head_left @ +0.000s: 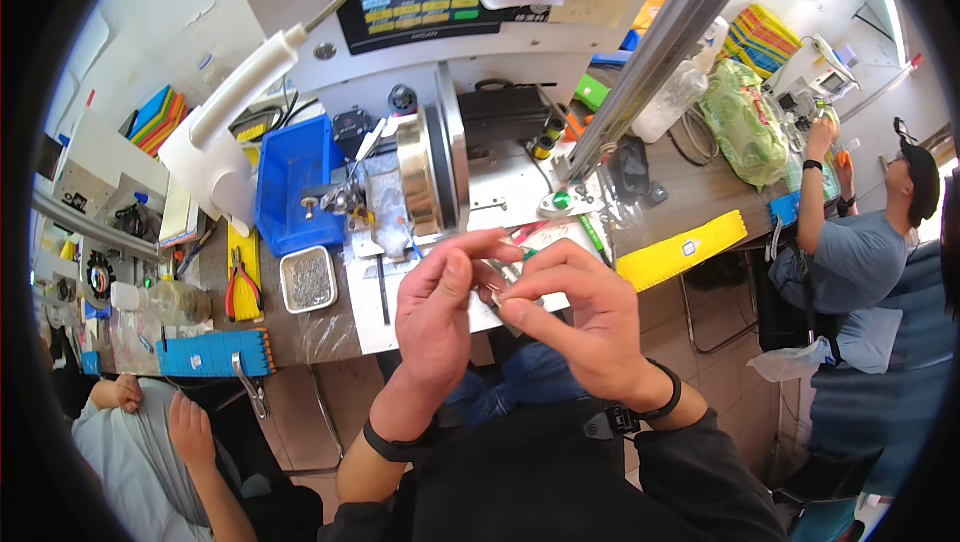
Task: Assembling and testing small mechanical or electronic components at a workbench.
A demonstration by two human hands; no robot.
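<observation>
- Left hand (437,310) and right hand (573,314) meet, fingertips pinching a small pale part (503,282), barely visible.
- Behind: cluttered desk (325,332), small metal tray of silvery bits (308,279).

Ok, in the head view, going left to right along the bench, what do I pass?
Red-handled pliers → small metal tray of parts → blue bin → round metal drum of the machine → yellow toothed strip → green bag.

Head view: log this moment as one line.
left hand: pinching small clear part | right hand: pinching same part | behind: grey winding machine, blue plastic bin, small metal tray
</observation>
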